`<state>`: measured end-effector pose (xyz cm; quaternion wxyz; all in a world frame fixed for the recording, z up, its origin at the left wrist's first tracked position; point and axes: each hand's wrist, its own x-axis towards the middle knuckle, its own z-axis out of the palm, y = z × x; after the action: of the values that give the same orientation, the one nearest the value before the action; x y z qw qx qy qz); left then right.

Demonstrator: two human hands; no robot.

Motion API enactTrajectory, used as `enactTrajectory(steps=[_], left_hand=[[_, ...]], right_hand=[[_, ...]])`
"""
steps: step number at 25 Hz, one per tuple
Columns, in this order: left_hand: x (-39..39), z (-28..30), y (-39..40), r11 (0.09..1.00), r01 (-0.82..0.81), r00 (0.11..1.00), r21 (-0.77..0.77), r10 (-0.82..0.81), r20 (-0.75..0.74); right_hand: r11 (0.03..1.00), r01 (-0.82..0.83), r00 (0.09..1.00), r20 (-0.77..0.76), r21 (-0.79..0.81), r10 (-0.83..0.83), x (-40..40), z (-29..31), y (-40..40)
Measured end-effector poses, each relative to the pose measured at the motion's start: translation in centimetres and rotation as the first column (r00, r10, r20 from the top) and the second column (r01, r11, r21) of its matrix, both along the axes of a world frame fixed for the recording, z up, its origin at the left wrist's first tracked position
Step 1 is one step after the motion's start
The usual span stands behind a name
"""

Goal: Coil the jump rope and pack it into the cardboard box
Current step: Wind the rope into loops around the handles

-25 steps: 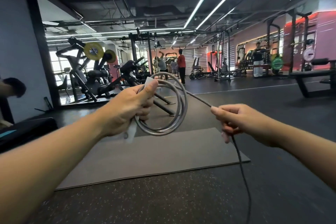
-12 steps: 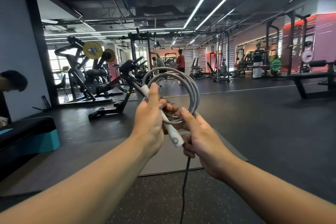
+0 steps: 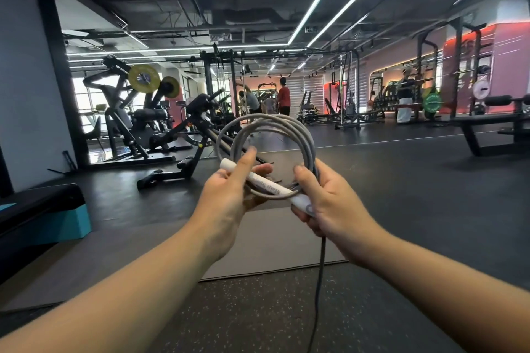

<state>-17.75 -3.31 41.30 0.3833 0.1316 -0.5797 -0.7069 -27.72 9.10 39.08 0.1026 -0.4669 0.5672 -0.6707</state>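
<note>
Right hand [image 3: 329, 203] back from stretched-out pull, now pinching grey coiled jump rope [image 3: 266, 135] beside left hand [image 3: 226, 198], which grips white handle [image 3: 265, 185]; another loop added; loose tail [image 3: 319, 281] hanging, cardboard box unseen

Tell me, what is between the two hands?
In the head view, the white handle of the jump rope bridges the gap from the left hand to the right hand, with the grey coil looping above it.

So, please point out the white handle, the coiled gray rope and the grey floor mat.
white handle [image 3: 265, 184]: head view, on its printed middle.
coiled gray rope [image 3: 268, 119]: head view, on the top arc of the loops.
grey floor mat [image 3: 275, 241]: head view, on bare surface between the forearms.
</note>
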Motion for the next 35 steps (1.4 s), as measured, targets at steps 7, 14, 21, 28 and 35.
enactTrajectory(steps=[7, 14, 21, 28, 35], left_hand=[[2.3, 6.2, -2.6, 0.570, 0.134, 0.944, -0.810, 0.175, 0.279], [-1.7, 8.0, 0.6, 0.163, 0.619, 0.704, -0.768, 0.318, 0.635], [-1.5, 4.6, 0.0, 0.529, 0.555, 0.760, -0.643, -0.007, 0.650], [-0.9, 6.0, 0.7, 0.618, 0.627, 0.659, -0.474, -0.096, 0.746], [-0.5, 6.1, 0.5, 0.604, 0.562, 0.737, -0.565, -0.056, 0.673]], right_hand=[[0.940, 0.067, 0.901, -0.424, 0.335, 0.087, -3.6, 3.3, 2.6], [0.845, 0.239, 0.624, -0.743, 0.478, 0.243, -4.0, 5.5, 3.0], [0.877, 0.201, 0.775, -0.619, 0.436, 0.130, -4.4, 5.8, 3.8], [0.921, 0.130, 0.735, -0.659, 0.367, 0.159, -4.1, 6.0, 3.4], [0.921, 0.097, 0.791, -0.591, 0.377, 0.159, -4.1, 6.0, 4.1]])
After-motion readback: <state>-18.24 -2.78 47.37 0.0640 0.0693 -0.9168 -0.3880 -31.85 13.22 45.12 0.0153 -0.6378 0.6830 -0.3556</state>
